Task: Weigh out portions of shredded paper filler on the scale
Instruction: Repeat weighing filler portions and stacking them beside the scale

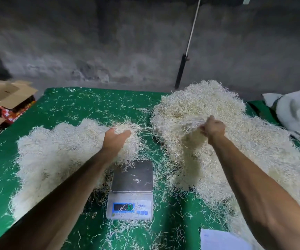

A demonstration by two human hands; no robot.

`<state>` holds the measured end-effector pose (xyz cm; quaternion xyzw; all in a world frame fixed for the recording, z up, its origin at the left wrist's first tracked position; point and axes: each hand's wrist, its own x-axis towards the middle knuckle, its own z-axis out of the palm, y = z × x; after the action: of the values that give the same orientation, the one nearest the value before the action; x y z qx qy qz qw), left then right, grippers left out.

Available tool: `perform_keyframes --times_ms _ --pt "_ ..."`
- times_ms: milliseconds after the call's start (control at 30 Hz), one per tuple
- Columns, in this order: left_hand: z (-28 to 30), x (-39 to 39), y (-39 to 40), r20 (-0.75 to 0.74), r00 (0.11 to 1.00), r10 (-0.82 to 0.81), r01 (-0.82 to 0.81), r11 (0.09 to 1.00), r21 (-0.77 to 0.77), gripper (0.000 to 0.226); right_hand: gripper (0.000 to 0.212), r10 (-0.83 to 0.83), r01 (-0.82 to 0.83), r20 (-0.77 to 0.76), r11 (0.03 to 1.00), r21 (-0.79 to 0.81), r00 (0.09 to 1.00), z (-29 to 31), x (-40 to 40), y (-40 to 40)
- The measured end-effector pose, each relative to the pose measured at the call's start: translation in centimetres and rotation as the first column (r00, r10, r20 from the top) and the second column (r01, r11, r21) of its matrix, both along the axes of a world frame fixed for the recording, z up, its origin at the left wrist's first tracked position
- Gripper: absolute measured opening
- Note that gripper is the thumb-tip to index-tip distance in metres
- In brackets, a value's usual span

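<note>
Nearby, scale [131, 188] pan: few strands.

Both bare forearms reach forward from the lower corners, angled slightly toward each other. The left hand [115, 139] is stretched out with its palm turned inward and up, thumb raised, fingers fairly straight and buried in pale shredded paper strands [127, 130]. The right hand [213, 128] is higher and farther forward, its wrist bent, back of the hand up, fingers curled into a fist gripping a tuft of the same strands.
</note>
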<state>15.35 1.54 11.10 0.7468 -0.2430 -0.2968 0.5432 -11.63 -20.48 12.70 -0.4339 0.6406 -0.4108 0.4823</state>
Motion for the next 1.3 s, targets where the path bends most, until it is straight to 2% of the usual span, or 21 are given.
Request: perform_keyframes --times_ms 33,67,100,167,200,267,333,400,467,533,633,700,767,900,967,1033,1133,1200,1233,1267,1300 --pt "-0.4 -0.6 -0.3 -0.009 1.0 0.02 -0.02 1.0 -0.007 0.094 0.049 0.088 -0.091 -0.178 0.996 -0.008 0.98 -0.3 -0.1 0.7" --pt "-1.0 -0.9 -0.7 -0.039 0.998 0.054 -0.054 0.999 0.001 0.092 0.059 0.172 -0.182 -0.431 0.983 0.02 0.886 -0.7 -0.3 1.2" --pt "-1.2 -1.2 -1.1 -0.079 0.993 0.083 -0.081 0.996 0.028 0.091 0.066 0.211 -0.237 -0.671 0.97 0.054 0.711 -0.9 -0.4 1.9" --pt "-1.5 -1.2 -1.4 -0.172 0.98 0.095 -0.081 0.993 0.09 0.085 0.053 0.141 -0.363 -0.879 0.931 -0.039 0.455 -1.0 0.4 3.7" --pt "-2.0 -0.9 -1.2 -0.194 0.98 0.052 -0.033 0.994 0.105 0.08 0.042 0.152 -0.488 -0.885 0.867 -0.095 0.441 -1.2 1.3 4.8" --pt "-3.1 -0.7 -0.3 -0.229 0.973 -0.034 0.058 0.994 0.097 0.083 0.035 0.459 -0.696 -0.704 0.715 -0.069 0.542 -2.3 3.4 8.2" --pt "-4.2 -0.6 0.5 -0.295 0.948 -0.117 0.15 0.984 0.093 0.091 0.046 0.745 -0.769 -0.305 0.636 0.059 0.593 -4.3 5.7 11.7" --pt "-5.6 -1.2 1.4 -0.321 0.913 -0.25 0.292 0.952 0.09 0.087 0.061 0.787 -0.777 -0.105 0.616 0.126 0.607 -7.2 7.9 14.4" --pt "-7.1 -1.0 2.7 -0.136 0.936 -0.325 0.34 0.935 0.101 0.086 0.038 0.76 -0.75 -0.001 0.643 0.155 0.65 -10.2 9.6 16.5" --pt "-8.7 -0.9 4.6 -0.116 0.93 -0.349 0.364 0.917 0.163 0.084 0.018 0.726 -0.718 -0.003 0.681 0.144 0.688 -12.5 10.5 17.9" --pt "-10.6 0.2 6.5 -0.236 0.928 -0.288 0.345 0.903 0.256 0.055 0.038 0.647 -0.643 -0.014 0.759 0.097 0.762 -13.8 11.2 19.0" --pt "-11.7 0.7 6.6 -0.252 0.964 -0.089 0.17 0.931 0.323 0.048 0.048 0.593 -0.592 -0.032 0.805 0.041 0.805 -14.3 11.3 19.2" --pt "-12.9 1.2 6.9 -0.134 0.991 -0.025 0.071 0.935 0.349 0.047 0.052 0.56 -0.559 -0.089 0.828 0.039 0.823 -14.6 11.3 19.3" --pt "-14.1 1.6 8.1 -0.025 1.0 -0.008 0.015 0.95 0.31 0.036 0.051 0.5 -0.485 -0.221 0.866 0.122 0.838 -15.6 10.6 19.2" --pt "-14.5 2.0 8.6 0.01 0.999 -0.038 0.034 0.959 0.281 0.054 0.041 0.42 -0.408 -0.097 0.905 0.124 0.902 -15.9 10.0 19.0" --pt "-14.3 2.1 9.7 -0.031 0.997 -0.073 0.078 0.976 0.203 0.051 0.034 0.317 -0.31 -0.054 0.945 0.1 0.947 -16.2 9.2 19.3" --pt "-13.7 1.3 12.2 -0.237 0.965 -0.115 0.144 0.984 0.108 0.06 0.046 0.265 -0.259 -0.053 0.96 0.104 0.963 -16.6 8.1 20.9" --pt "-14.0 0.8 13.4 -0.454 0.889 -0.066 0.09 0.995 0.033 0.057 0.063 0.348 -0.343 -0.019 0.931 0.128 0.937 -16.9 7.2 22.0" --pt "-14.7 1.0 14.0 -0.696 0.716 0.06 -0.052 0.998 0.032 0.052 0.071 0.407 -0.403 -0.001 0.905 0.137 0.913 -16.8 6.5 23.1" --pt "-15.3 0.6 15.2 -0.803 0.577 0.151 -0.221 0.975 0.024 0.052 0.079 0.454 -0.454 0.03 0.88 0.141 0.89 -16.7 6.1 23.8" --pt "-15.6 0.3 16.1 -0.736 0.647 0.2 -0.271 0.962 0.023 0.059 0.083 0.479 -0.485 0.079 0.862 0.146 0.874 -16.5 5.8 24.1"
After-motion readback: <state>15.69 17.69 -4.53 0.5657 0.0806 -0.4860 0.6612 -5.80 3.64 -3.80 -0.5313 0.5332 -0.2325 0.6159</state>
